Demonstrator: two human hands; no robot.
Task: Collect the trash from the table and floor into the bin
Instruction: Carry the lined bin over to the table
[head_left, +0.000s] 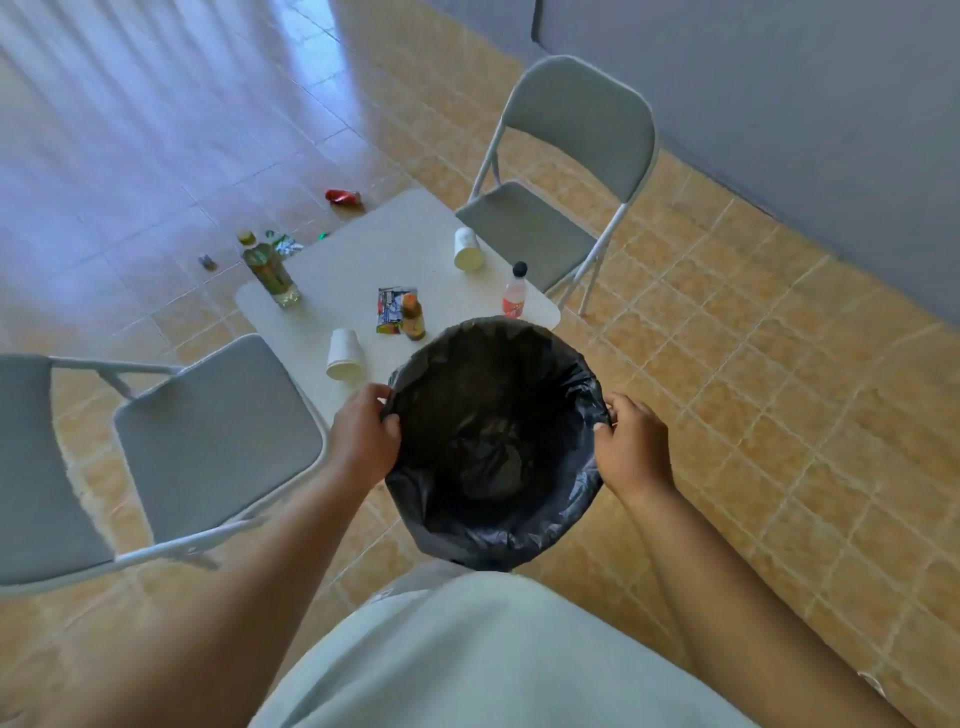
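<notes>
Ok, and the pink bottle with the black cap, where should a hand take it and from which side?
Probably round its mid-body, below the cap, with the right hand coming from the near right. The pink bottle stands upright at the table edge just beyond the bin, so that side is open. That hand now grips the bin's rim.

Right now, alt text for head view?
The left hand and right hand grip the rim of a round bin lined with a black plastic bag, before a white table holding white paper cups, drink bottles and a printed wrapper. A crushed red can lies on the floor.
</notes>
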